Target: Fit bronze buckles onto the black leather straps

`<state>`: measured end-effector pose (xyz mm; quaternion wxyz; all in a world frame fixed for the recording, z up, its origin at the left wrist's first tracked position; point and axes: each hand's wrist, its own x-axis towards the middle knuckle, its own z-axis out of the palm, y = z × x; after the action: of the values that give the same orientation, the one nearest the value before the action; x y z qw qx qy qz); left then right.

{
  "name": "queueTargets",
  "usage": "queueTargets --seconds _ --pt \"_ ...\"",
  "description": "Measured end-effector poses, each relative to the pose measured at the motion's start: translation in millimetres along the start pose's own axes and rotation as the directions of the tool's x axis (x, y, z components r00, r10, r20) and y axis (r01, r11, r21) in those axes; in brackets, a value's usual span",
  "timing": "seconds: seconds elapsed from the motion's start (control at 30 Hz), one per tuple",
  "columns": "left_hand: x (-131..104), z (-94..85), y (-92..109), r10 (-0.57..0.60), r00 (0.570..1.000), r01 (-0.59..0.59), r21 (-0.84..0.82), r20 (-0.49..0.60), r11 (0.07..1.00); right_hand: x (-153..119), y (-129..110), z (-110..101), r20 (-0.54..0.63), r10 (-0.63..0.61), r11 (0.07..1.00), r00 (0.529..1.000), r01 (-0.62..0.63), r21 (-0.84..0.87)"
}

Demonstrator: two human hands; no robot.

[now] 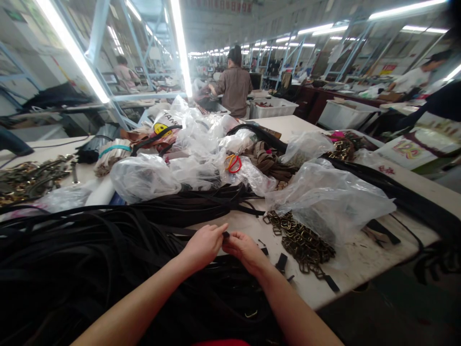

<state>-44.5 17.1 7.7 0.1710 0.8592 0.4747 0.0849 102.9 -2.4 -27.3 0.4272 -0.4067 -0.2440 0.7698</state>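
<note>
My left hand [206,244] and my right hand [245,249] meet over the near part of the table, fingers closed around a small piece of black strap [225,234]. Most of that piece is hidden by my fingers. Long black straps [118,240] lie heaped under and to the left of my forearms. Right of my hands, a pile of brass-coloured metal buckles [302,240] spills from a clear plastic bag [331,192]. Short black strap pieces [282,262] are scattered between my right hand and the buckles.
Scissors with red and yellow handles [233,163] rest on plastic bags [196,129] beyond my hands. More metal fittings [32,178] lie at the left. The table's edge [378,269] runs along the right. A person in brown [236,89] stands farther back near white bins [273,108].
</note>
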Motion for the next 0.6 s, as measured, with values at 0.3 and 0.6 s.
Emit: queueTargets --seconds 0.3,0.6 --pt "-1.9 -7.0 8.4 -0.019 0.997 0.004 0.211 0.070 0.977 2.1 7.6 4.4 -0.054 -0.038 0.988 0.998 0.030 -0.151" --pt "-3.3 -2.3 -6.4 0.002 0.994 -0.010 0.067 0.106 0.998 -6.3 8.1 -1.5 0.062 -0.298 0.849 0.952 0.294 -0.440"
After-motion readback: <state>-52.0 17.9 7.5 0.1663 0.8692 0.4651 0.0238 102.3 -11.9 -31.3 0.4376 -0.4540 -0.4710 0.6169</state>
